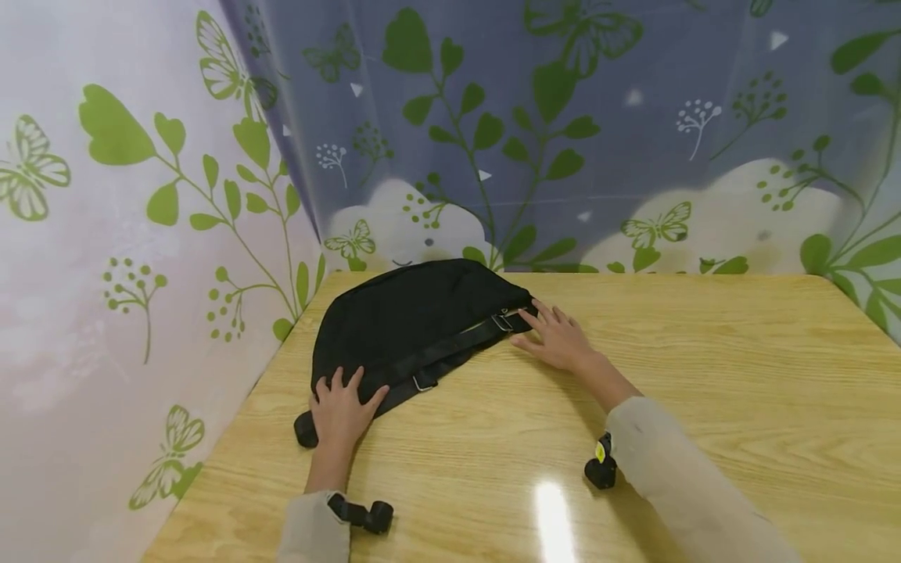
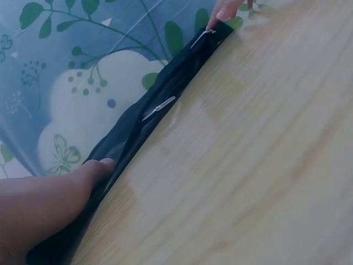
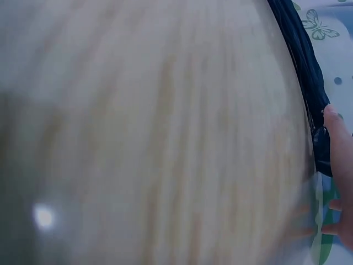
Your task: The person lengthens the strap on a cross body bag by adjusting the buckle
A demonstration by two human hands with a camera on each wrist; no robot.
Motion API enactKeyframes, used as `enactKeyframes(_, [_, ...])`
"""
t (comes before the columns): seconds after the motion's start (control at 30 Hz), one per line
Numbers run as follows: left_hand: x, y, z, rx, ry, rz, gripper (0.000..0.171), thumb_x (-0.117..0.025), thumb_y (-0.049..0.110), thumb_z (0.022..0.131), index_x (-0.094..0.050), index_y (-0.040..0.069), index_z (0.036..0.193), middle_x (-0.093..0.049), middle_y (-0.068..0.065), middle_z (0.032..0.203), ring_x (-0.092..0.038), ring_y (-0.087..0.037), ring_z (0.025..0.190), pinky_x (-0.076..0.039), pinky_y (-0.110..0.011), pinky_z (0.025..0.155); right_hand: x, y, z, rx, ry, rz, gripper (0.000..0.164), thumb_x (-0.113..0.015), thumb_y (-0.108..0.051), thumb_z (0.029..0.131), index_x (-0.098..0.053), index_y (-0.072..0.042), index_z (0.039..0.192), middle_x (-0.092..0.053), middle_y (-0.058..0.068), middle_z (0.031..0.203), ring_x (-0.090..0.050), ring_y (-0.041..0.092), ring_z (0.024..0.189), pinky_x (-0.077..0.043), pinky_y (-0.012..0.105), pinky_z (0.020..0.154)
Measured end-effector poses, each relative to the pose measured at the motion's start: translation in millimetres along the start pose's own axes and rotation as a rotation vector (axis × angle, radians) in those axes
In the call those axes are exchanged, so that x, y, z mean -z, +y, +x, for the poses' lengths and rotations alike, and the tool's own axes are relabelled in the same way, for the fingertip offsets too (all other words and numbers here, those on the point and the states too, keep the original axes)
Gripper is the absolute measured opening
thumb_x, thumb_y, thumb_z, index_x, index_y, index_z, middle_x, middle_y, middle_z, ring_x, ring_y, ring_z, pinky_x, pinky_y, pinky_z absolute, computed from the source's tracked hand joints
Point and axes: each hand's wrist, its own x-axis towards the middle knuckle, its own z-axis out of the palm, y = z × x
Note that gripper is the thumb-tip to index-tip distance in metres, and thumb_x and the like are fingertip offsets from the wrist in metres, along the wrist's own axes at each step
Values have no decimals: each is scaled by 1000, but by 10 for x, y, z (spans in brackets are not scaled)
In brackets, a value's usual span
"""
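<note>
Head view: A black waist bag [image 1: 411, 320] lies flat on the far left part of a wooden table [image 1: 633, 407], close to the corner where two curtains printed with green leaves and butterflies [image 1: 176, 172] meet. A black strap [image 1: 450, 352] with metal buckles runs along the bag's near edge. The left hand [image 1: 341, 410] lies palm down on the bag's near left end, fingers straight and spread, gripping nothing. The right hand [image 1: 556, 336] lies flat on the table at the bag's right end, fingers straight, the fingertips touching the strap beside a metal buckle [image 1: 501, 320]. Both forearms wear light sleeves [image 1: 676, 485], and a small black camera mount [image 1: 601, 465] sits at each wrist.

Left wrist view: The left hand [image 2: 49, 204] fills the lower left, with its thumb resting flat on the edge of the bag [image 2: 149, 121]. The bag runs as a thin dark band diagonally up to the right across the table [image 2: 259, 154]. A metal zip pull [image 2: 159, 107] lies on the band. At the top edge, the fingertips of the right hand [image 2: 226, 10] touch the bag's far end.

Right wrist view: The picture is blurred. The table [image 3: 154, 132] fills most of it. The bag [image 3: 309, 83] shows as a dark band at the right edge. One finger of the right hand [image 3: 339, 138] lies straight against it.
</note>
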Motion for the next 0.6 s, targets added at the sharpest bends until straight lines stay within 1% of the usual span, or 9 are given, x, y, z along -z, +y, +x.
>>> enactKeyframes(0.2, [-24,39,12,-47,-3,4,70,-54,58,83,-48,12,135,-35,-24,138,-27,-47,123,-24,-62,93,63,62,-180,2,1,-45,69,-47,-51,91,-30,-12,144,-16,18,148,-23,49,126,-23,66,92])
enactKeyframes(0.43, [-39,106,50,-109,-19,9,69,-54,58,83,-48,13,135,-36,-22,138,-27,-46,124,-26,-61,93,158,118,-433,-33,-18,-14,70,-48,-52,90,-31,-12,144,-17,18,148,-21,52,125,-21,67,91])
enactKeyframes(0.6, [-43,160,89,-151,-30,10,68,-54,58,83,-47,16,136,-35,-21,138,-27,-45,124,-27,-60,92,216,187,-621,-37,-4,-39,71,-49,-53,90,-31,-11,144,-20,18,147,-24,53,124,-20,67,92])
